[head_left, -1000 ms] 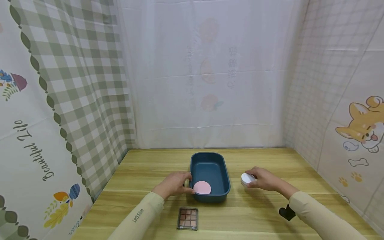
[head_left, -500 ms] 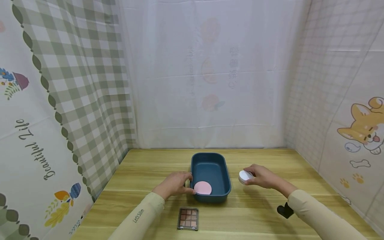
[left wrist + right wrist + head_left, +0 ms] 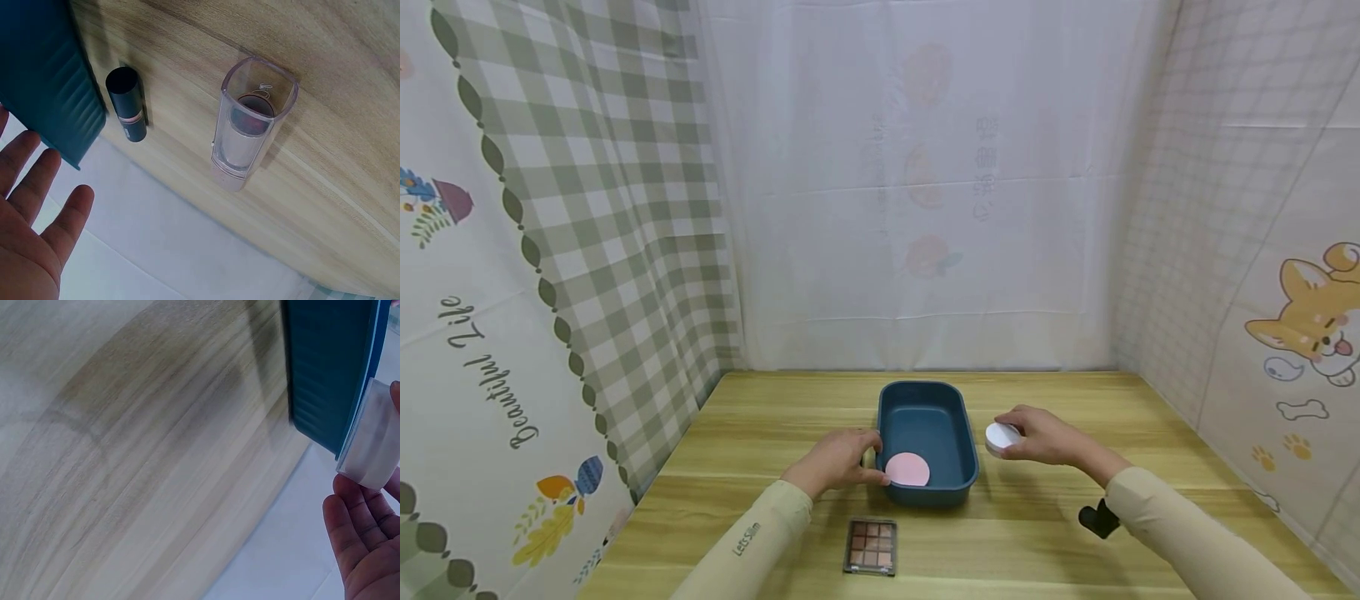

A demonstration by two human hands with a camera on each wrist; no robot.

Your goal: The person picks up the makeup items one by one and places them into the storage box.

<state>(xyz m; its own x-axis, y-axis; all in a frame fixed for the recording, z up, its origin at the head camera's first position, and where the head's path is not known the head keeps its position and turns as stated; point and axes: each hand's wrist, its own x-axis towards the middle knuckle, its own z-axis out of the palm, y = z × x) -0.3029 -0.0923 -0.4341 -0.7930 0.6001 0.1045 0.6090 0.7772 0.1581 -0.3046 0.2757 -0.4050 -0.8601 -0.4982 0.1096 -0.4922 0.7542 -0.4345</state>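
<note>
Head view: where's the round white case [image 3: 1000, 437] rel. to the R hand [image 3: 1043, 436]?

In it. Thumb + fingers pinch its sides; case sits at the hand's L, just off the R long side of the dark teal bin [image 3: 928, 498].

Long axes?

Bin's runs near-to-far, so its R wall faces the case side-on. Case is round, no long axis. R hand's the nearer one, obv.; L hand [image 3: 838, 461] is on the opp. side.

L hand's state?

Fingers spread at the L rim, tips look to be touching, thumb nr. the front corner. No grip that I can see.

What's in the way?

Bin's R wall, btw case & inside. R wrist view has case overlapping the rim; can't tell if they touch. Pink disc [image 3: 907, 469] is inside, near L corner, away from that wall.

Other stuff?

Eyeshadow palette [image 3: 870, 547] in front of bin, black heart-shaped piece [image 3: 1097, 520] by R sleeve [image 3: 1180, 525]. L wrist view adds a dark lipstick tube [image 3: 127, 103] nr. bin, & a clear pinkish container [image 3: 250, 134] farther off, contents unclear.
</note>
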